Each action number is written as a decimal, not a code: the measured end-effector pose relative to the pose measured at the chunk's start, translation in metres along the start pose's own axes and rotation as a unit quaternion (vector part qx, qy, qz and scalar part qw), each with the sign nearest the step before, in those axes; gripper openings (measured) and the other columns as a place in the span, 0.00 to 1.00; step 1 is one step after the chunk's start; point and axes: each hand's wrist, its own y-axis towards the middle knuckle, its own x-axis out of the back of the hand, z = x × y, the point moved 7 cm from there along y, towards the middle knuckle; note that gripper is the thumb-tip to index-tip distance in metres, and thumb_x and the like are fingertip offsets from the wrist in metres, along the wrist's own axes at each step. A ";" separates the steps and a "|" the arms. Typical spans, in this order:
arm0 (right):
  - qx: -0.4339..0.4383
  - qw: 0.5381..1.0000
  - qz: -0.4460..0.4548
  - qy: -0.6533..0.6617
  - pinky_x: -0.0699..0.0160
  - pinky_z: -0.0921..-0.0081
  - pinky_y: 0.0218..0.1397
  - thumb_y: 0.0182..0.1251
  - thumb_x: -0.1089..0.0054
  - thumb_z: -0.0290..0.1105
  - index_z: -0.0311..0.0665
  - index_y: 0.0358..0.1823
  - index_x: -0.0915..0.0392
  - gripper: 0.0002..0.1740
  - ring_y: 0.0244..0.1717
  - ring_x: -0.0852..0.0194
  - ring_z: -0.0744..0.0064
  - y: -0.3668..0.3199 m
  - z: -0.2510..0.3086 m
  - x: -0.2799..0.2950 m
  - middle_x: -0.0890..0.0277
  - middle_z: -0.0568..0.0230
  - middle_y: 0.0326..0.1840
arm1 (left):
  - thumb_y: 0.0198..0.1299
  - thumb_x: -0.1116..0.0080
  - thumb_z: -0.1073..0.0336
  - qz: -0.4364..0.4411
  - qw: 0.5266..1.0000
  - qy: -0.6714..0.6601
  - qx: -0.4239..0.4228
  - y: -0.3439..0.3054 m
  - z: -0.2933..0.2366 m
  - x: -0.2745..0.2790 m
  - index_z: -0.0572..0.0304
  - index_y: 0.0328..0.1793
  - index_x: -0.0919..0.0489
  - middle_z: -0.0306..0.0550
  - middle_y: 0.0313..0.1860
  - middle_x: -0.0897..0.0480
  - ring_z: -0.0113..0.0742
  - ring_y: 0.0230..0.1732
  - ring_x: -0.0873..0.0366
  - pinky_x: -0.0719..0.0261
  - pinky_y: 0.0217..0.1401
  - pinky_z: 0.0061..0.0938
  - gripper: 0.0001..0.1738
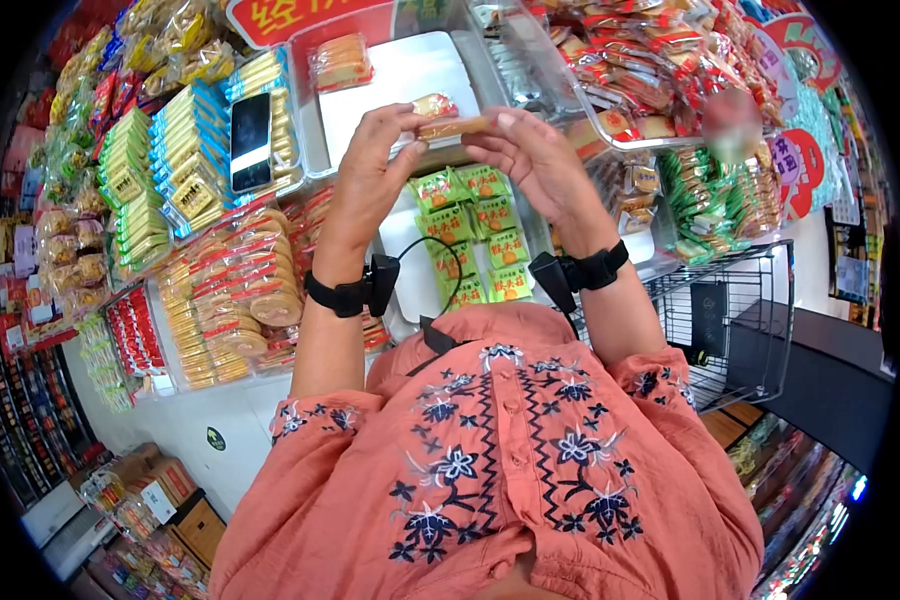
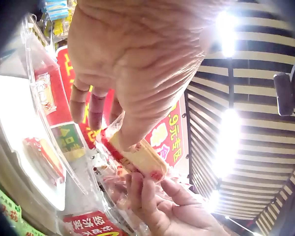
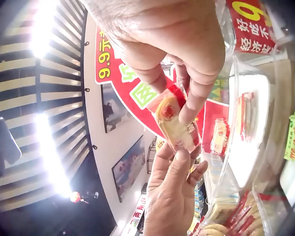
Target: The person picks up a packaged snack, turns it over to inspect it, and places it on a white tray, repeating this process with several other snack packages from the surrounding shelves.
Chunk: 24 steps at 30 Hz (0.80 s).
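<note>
A small wrapped bread slice (image 1: 455,128), in a clear wrapper with red print, is held level between both hands in front of me. My left hand (image 1: 375,150) pinches one end between thumb and fingers. At the other end, my right hand (image 1: 530,160) grips it with thumb and fingertips. Its pale filling side and red-edged wrapper show in the right wrist view, where the wrapped bread (image 3: 174,120) spans both hands. Behind it in the head view, a similar packet (image 1: 436,104) lies on a white tray (image 1: 395,75).
More wrapped bread (image 1: 340,62) sits at the tray's back left. Rows of green packets (image 1: 460,235) lie below my hands. A phone (image 1: 251,143) rests on blue and yellow packets at left. Heaped red packets (image 1: 640,70) fill a bin at right, with a shopping cart (image 1: 715,310) nearer.
</note>
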 end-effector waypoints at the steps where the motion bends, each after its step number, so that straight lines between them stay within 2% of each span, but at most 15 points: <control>1: 0.003 1.000 0.000 0.012 0.15 0.63 0.61 0.77 0.45 0.32 0.26 0.60 0.31 0.18 0.54 0.18 0.59 0.001 0.000 0.001 0.23 0.46 0.58 | 0.68 0.38 0.67 0.003 1.000 -0.009 0.007 0.004 0.005 -0.001 0.59 0.61 0.20 0.47 0.61 0.22 0.32 0.60 0.25 0.25 0.58 0.27 0.17; 5: 0.005 1.000 -0.025 0.008 0.14 0.62 0.60 0.78 0.47 0.33 0.25 0.63 0.35 0.20 0.55 0.17 0.53 -0.001 0.001 0.007 0.24 0.41 0.58 | 0.70 0.39 0.64 -0.021 0.993 -0.060 0.099 0.028 0.050 -0.001 0.64 0.59 0.19 0.47 0.49 0.16 0.32 0.52 0.21 0.24 0.57 0.26 0.16; 7: 0.000 0.999 -0.044 -0.017 0.14 0.63 0.60 0.79 0.50 0.32 0.23 0.65 0.36 0.22 0.55 0.17 0.55 -0.004 0.003 0.009 0.23 0.41 0.57 | 0.71 0.39 0.62 -0.023 0.991 -0.050 0.123 0.044 0.070 -0.001 0.66 0.60 0.19 0.46 0.45 0.15 0.33 0.48 0.19 0.24 0.56 0.25 0.17; 8: -0.002 0.998 -0.054 -0.029 0.14 0.64 0.60 0.80 0.51 0.32 0.22 0.66 0.37 0.22 0.55 0.17 0.57 -0.006 0.003 0.010 0.23 0.41 0.57 | 0.71 0.39 0.61 -0.004 0.991 -0.012 0.130 0.051 0.073 -0.003 0.68 0.58 0.19 0.47 0.41 0.15 0.32 0.45 0.19 0.23 0.52 0.25 0.18; 12: -0.026 0.998 -0.037 -0.037 0.13 0.64 0.56 0.78 0.49 0.33 0.26 0.62 0.35 0.19 0.53 0.17 0.55 -0.011 0.002 0.019 0.23 0.43 0.56 | 0.70 0.39 0.60 0.073 0.980 0.015 0.187 0.070 0.113 -0.022 0.69 0.52 0.19 0.47 0.39 0.16 0.32 0.41 0.20 0.22 0.46 0.28 0.17; 15: -0.050 0.997 -0.029 -0.047 0.13 0.66 0.54 0.78 0.48 0.33 0.28 0.61 0.33 0.18 0.52 0.16 0.57 -0.019 0.004 0.018 0.22 0.47 0.55 | 0.69 0.38 0.59 0.089 0.977 0.072 0.178 0.074 0.135 -0.031 0.69 0.53 0.19 0.49 0.40 0.15 0.34 0.42 0.18 0.22 0.48 0.29 0.18; 16: -0.059 0.996 -0.027 -0.055 0.13 0.67 0.53 0.78 0.48 0.33 0.28 0.61 0.32 0.18 0.51 0.15 0.58 -0.020 0.004 0.018 0.21 0.48 0.55 | 0.68 0.37 0.58 0.106 0.969 0.091 0.205 0.073 0.133 -0.032 0.69 0.53 0.19 0.52 0.42 0.14 0.38 0.44 0.17 0.21 0.49 0.31 0.19; 19: -0.073 0.994 -0.022 -0.078 0.13 0.68 0.53 0.78 0.47 0.34 0.30 0.61 0.31 0.18 0.51 0.15 0.60 -0.025 0.004 0.016 0.21 0.49 0.55 | 0.66 0.36 0.57 0.100 0.964 0.131 0.210 0.075 0.139 -0.034 0.68 0.52 0.18 0.56 0.44 0.13 0.44 0.46 0.16 0.21 0.52 0.34 0.19; 22: -0.080 0.992 -0.014 -0.100 0.13 0.68 0.52 0.78 0.47 0.34 0.31 0.60 0.31 0.18 0.50 0.15 0.61 -0.028 0.006 0.013 0.21 0.50 0.55 | 0.65 0.36 0.57 0.109 0.961 0.200 0.157 0.078 0.143 -0.038 0.67 0.50 0.17 0.59 0.46 0.14 0.50 0.47 0.16 0.21 0.53 0.37 0.19; 24: -0.087 0.989 -0.009 -0.120 0.13 0.69 0.52 0.77 0.47 0.35 0.30 0.60 0.30 0.18 0.50 0.15 0.61 -0.031 0.007 0.009 0.21 0.51 0.55 | 0.64 0.35 0.56 0.109 0.952 0.232 0.166 0.077 0.146 -0.040 0.67 0.49 0.16 0.61 0.47 0.14 0.53 0.49 0.17 0.21 0.55 0.39 0.19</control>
